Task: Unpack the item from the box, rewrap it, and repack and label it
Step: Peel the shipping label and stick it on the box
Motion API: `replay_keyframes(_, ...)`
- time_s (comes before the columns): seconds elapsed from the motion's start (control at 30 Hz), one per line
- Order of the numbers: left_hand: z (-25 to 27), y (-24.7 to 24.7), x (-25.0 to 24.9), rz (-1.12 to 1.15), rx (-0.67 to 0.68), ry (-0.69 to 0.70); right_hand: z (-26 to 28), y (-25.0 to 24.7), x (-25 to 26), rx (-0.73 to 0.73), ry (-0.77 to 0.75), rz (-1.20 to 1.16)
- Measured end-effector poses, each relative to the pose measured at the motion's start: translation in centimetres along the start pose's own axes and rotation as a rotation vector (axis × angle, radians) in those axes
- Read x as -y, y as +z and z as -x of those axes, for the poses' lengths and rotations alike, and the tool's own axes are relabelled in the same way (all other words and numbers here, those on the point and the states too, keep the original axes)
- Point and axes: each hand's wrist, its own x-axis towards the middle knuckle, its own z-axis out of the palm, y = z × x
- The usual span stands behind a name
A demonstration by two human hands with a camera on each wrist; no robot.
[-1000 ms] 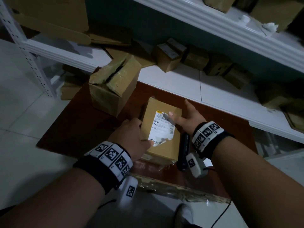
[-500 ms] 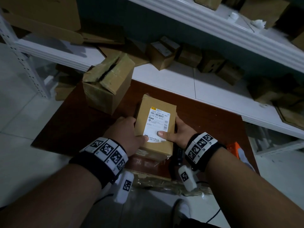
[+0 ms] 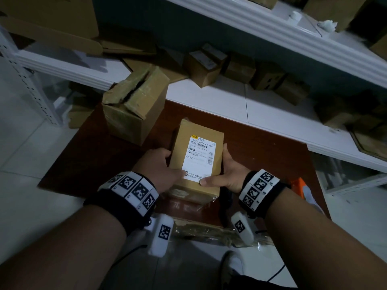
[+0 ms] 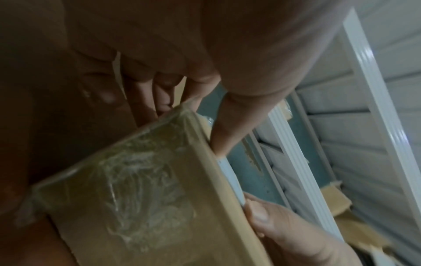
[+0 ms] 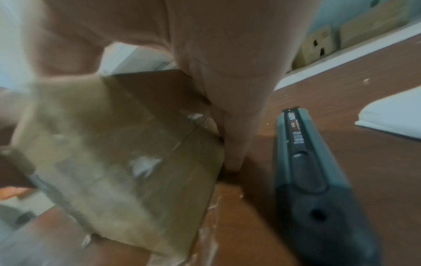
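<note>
Gripping the box point(image 3: 196, 160) from both sides, left hand point(image 3: 159, 166) and right hand point(image 3: 227, 172) thumb-press the label's point(image 3: 199, 158) near edge, presumably seating its adhesive.

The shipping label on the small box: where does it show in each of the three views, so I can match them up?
Head: the shipping label lies flat on top of the small box, centre frame, between both hands.
Left wrist: only its white edge shows, along the box's upper right rim.
Right wrist: not in it; only the box's taped side shows.
Shared landmark: the right hand's thumb pressing the label's near end.
</note>
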Motion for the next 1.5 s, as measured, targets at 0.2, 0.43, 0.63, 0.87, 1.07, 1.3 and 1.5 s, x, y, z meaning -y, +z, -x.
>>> replay_keyframes(0.2, 0.1, 0.9, -0.4, 0.241, -0.058, -0.087, 0.6, 4.4, -1.5, -0.307, -0.041, -0.252)
replay_keyframes(0.43, 0.7, 2.3, -0.1, 0.124, -0.017, -0.053, 1.4, 6.0, -1.8, -0.39, -0.149, -0.313)
replay_keyframes(0.63, 0.4, 2.3, -0.1, 0.03, -0.035, -0.007, 1.1, 6.0, -2.0, -0.37, -0.082, -0.358)
replay_keyframes(0.87, 0.2, 2.7, -0.1, 0.059, -0.034, 0.003, 0.0, 2.4, 1.3, -0.51, 0.206, -0.142)
replay_keyframes(1.07, -0.1, 2.9, -0.1, 0.011, -0.068, 0.006, -1.3, 3.8, 1.8, -0.501, 0.095, -0.07)
replay_keyframes(1.3, 0.3, 3.0, -0.2, 0.013, -0.065, -0.01, -1.4, 3.6, 1.7, -0.582, 0.02, -0.113)
replay_keyframes(1.5, 0.3, 3.3, -0.3, 0.01, -0.087, -0.017, 1.3, 5.6, 0.3, -0.54, 0.138, -0.164)
